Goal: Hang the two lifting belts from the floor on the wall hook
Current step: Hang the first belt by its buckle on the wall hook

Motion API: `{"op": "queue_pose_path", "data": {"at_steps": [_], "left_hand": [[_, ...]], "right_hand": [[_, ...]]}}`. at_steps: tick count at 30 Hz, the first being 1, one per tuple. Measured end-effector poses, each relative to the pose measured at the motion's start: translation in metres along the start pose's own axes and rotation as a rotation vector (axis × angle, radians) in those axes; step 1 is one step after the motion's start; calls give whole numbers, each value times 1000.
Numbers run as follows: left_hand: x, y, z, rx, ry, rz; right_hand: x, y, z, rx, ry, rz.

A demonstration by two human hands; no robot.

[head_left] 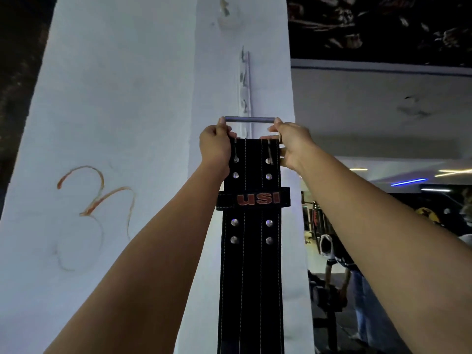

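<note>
The black lifting belt (251,251) hung straight down against the white pillar (115,123), held up by its buckle end. Both hands were clamped on the steel buckle (250,119): the left hand (215,146) pinched the buckle's left corner, the right hand (288,146) its right corner, with the crossbar bare between them. Just above the buckle, a narrow metal strip (245,83) ran up the pillar; whether a hook sat on it could not be told, it was too small and blurred. The second belt was not in view.

The belt looked thick and stiff across its width, stitched in rows and studded with rivets (234,222), yet long enough to swing below the buckle as one heavy strap. Its weight would likely pull straight down, so the rigid buckle frame seemed the right place to grip: it would not flex, and its open window could drop over a hook. The leather itself, broad and smooth-edged, would be harder to pinch. A red-lettered keeper loop (252,199) sat below the buckle, well clear of the grip
</note>
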State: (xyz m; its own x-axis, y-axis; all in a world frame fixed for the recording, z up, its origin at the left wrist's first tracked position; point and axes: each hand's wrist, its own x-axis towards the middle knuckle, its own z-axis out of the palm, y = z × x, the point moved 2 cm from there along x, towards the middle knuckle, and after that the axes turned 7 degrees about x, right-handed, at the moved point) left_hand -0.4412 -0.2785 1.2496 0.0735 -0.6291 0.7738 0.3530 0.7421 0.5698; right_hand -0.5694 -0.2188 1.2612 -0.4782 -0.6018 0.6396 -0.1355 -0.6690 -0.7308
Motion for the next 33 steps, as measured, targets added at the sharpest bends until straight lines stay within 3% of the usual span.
{"op": "queue_pose_path", "data": {"at_steps": [7,13,23,28,33], "left_hand": [[47,-38,10,60,52,-44],[56,-47,7,128,-94,-38],[48,-53,2,80,-107,-86],[37,-60,-1,122,-24,-80],[10,-71,-17,203,-141,-68]], "right_hand": [[56,17,11,-2,5,-14],[80,42,5,32,56,-46],[59,57,3,168,6,-49],[43,67,1,158,76,-29],[18,71,-5,68,10,-59]]}}
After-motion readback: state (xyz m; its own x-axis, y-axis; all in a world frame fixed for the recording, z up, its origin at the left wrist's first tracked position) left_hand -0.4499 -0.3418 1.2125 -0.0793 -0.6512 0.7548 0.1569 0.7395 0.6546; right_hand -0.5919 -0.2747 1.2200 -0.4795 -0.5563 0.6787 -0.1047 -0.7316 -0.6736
